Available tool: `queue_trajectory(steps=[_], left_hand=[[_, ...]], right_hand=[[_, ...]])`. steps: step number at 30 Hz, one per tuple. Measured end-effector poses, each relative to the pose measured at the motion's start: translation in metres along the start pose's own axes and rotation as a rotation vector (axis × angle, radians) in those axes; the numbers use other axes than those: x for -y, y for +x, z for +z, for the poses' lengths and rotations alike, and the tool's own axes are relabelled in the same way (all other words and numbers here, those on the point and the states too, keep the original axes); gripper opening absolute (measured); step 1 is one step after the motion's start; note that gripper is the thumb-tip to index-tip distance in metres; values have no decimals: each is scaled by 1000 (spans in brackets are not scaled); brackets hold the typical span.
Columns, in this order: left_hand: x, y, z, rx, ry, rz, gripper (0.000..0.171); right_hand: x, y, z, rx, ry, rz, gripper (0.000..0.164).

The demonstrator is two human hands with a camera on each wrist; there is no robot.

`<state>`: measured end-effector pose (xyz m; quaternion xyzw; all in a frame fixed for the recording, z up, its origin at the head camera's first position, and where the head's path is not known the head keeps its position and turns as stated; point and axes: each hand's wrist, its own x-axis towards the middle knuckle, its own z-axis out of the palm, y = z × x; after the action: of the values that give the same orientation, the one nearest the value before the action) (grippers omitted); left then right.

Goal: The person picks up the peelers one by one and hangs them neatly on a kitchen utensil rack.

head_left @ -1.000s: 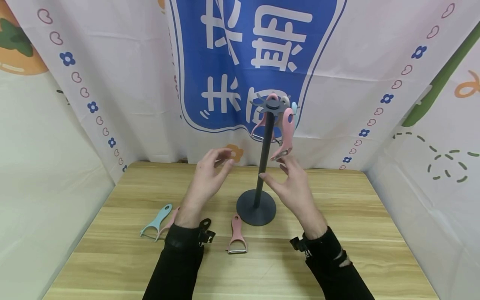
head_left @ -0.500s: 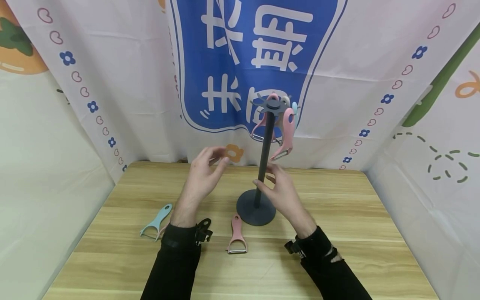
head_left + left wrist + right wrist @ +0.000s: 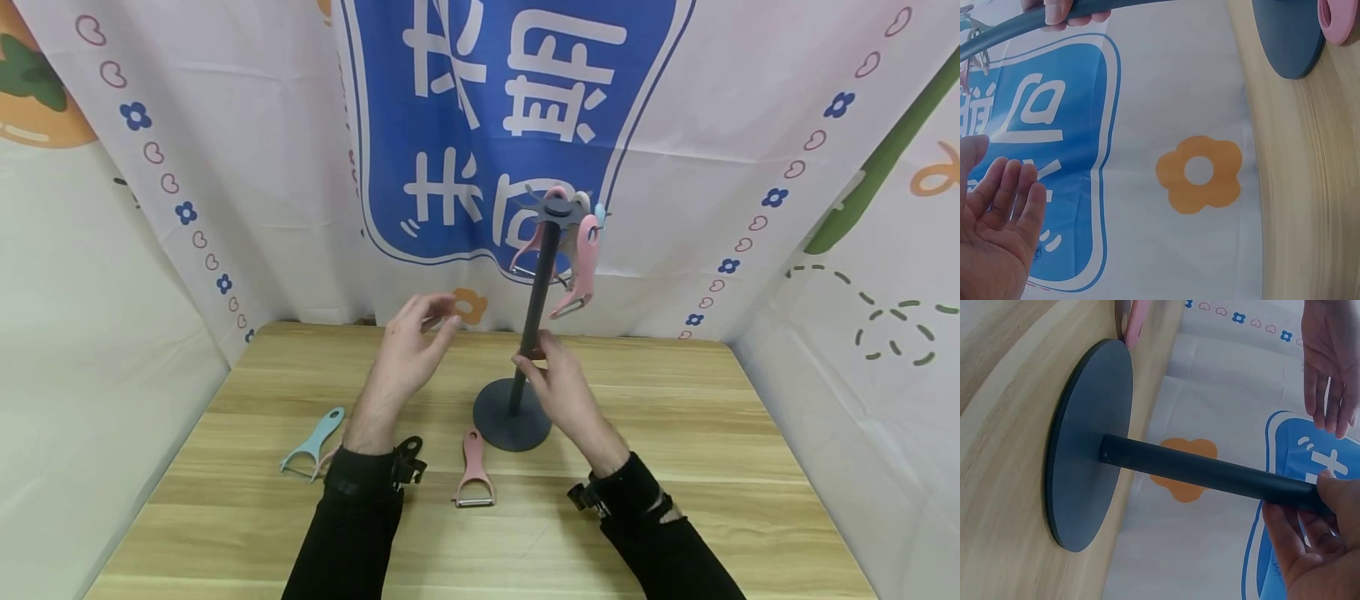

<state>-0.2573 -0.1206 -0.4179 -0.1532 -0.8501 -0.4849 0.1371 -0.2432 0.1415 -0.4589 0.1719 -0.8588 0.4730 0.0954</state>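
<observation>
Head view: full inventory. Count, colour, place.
Stand: 1, dark grey, on table.
Hanging peelers: at least 4; two pink, one whitish, one light blue; stand top.
Table peelers: 3; light blue left, pink before stand, pink partly behind left wrist mount.
Looped handle: 1, black, beside that mount, mostly hidden.
Table: 1, wood-toned, below.
Printed cloth: count unclear, mainly white, around table.
Sleeves: 2, black, forearms.
Wrist mounts: 2, black, wrists.
Left hand: 1, bare, left of stand.
Right hand: 1, bare, gripping stand.

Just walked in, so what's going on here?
A person's right hand grips a dark grey, round-based stand on a wooden table; the left hand is apart from it, holding nothing. Pink peelers and others, partly hidden, hang from its top. A light-blue Y-shaped peeler and another pink peeler lie on the table.
</observation>
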Motion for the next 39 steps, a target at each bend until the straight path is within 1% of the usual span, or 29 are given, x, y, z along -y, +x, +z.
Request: queue_trajectory(steps=[8, 13, 21, 25, 29, 33, 35, 39], left_hand=[[0, 0, 0, 6, 4, -4, 41], [0, 0, 0, 13, 24, -10, 42], [1, -1, 0, 26, 37, -11, 45], [1, -1, 1, 30, 44, -12, 45], [2, 0, 2, 37, 51, -7, 46], [1, 1, 3, 45, 55, -7, 46], [1, 1, 3, 50, 61, -10, 46], [-1, -1, 3, 74, 95, -13, 44]], right_hand=[[-6, 0, -8, 13, -28, 53, 27], [-15, 0, -21, -15, -57, 87, 29], [-26, 1, -37, -36, -72, 107, 31], [-33, 1, -46, -66, -84, 127, 30], [-38, 1, -53, -94, -67, 133, 29], [-41, 0, -54, -114, -49, 122, 29], [-43, 0, -53, -129, -22, 110, 30], [-50, -1, -50, -147, 65, 80, 29]])
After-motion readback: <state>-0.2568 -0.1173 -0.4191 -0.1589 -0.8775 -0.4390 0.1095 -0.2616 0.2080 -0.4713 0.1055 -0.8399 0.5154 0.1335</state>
